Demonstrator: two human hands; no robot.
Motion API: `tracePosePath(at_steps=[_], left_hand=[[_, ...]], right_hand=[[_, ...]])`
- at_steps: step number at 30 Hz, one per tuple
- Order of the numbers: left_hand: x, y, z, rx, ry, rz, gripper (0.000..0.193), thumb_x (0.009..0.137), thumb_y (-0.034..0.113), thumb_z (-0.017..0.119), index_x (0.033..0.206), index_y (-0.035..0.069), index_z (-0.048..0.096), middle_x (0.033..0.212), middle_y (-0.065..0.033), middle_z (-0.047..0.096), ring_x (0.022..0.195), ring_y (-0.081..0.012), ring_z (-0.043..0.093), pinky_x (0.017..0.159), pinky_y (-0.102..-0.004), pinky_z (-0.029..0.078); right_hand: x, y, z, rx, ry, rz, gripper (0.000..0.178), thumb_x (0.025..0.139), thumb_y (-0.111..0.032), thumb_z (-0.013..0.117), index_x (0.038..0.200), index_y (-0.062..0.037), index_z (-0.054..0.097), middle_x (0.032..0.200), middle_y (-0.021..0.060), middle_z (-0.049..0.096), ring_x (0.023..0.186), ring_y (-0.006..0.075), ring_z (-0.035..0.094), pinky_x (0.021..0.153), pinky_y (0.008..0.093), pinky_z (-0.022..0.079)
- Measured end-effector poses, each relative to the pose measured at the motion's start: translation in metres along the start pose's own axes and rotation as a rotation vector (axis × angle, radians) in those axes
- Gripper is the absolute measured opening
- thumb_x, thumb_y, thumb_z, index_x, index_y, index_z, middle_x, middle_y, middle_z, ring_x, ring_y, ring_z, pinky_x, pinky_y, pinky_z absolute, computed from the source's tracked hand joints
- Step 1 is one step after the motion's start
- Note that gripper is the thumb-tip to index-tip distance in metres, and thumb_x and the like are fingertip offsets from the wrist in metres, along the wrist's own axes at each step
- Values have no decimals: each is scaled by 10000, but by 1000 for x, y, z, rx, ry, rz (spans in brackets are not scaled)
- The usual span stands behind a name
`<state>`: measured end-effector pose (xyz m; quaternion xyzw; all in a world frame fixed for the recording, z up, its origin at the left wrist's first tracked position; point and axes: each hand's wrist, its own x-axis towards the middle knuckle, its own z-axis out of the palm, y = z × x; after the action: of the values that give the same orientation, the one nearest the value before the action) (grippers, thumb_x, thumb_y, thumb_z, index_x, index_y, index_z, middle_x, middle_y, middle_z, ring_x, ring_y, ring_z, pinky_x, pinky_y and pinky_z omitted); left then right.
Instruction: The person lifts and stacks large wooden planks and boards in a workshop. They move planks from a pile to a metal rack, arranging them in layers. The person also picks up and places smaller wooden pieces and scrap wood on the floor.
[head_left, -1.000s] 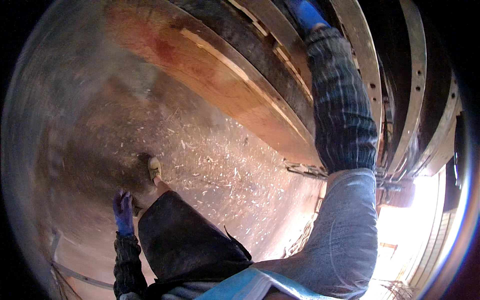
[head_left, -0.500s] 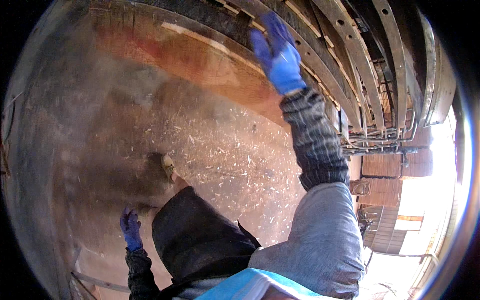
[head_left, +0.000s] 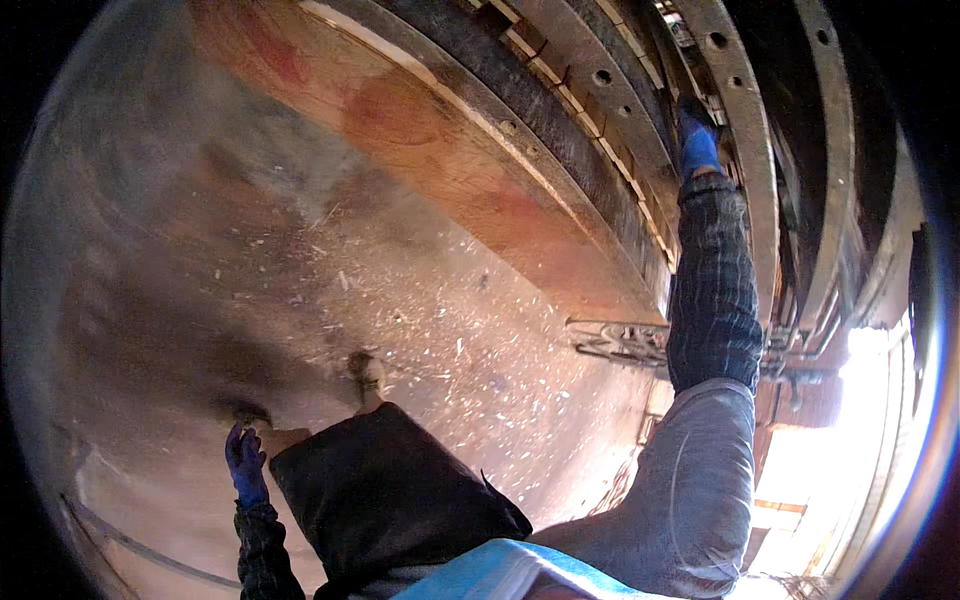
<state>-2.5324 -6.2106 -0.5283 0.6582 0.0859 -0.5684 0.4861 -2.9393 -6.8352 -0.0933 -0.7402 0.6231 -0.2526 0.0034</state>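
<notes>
My right arm reaches up to the right toward a stack of long, curved-looking metal beams (head_left: 745, 130) with round holes. My right hand (head_left: 698, 148), in a blue glove, is at the gap between two of these beams. Its fingers fall in dark shadow there, so whether they grip anything is hidden. Light wooden strips (head_left: 590, 115) show in the slots between the beams. At the lower left hangs my left hand (head_left: 246, 465), also gloved in blue, with loosely bent fingers apart and nothing in them.
A reddish-brown board surface (head_left: 430, 130) runs along the near side of the beams. Pale wood chips lie over the brown floor (head_left: 420, 310). Metal pipes (head_left: 800, 350) stand right of my arm, near a bright opening. A metal frame (head_left: 620, 340) is low beside the board.
My right hand has moved right, from above the nearer beams into a gap farther along. The view has shifted closer to the beams. My left hand still hangs low.
</notes>
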Motion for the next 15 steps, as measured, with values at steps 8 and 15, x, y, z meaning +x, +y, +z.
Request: tracePosePath(at_steps=[8,15], left_hand=[[-11,-101,185,-111,-277,29,449,907,166,571,1327,107,427,1226,-103,538,1106,-211,529,897,-325,444],[-72,-53,227,-55,-277,15,408,923,196,553,1305,110,440,1228,-84,536,1108,-191,532,935,-328,424]], right_hand=[[19,13,8,48,-298,-357,426,963,-288,462,1287,-14,504,1296,107,525,1196,191,489,1005,300,370],[-10,26,-13,-5,-107,-561,406,943,-147,495,1317,6,457,1308,111,516,1199,203,496,1029,318,361]])
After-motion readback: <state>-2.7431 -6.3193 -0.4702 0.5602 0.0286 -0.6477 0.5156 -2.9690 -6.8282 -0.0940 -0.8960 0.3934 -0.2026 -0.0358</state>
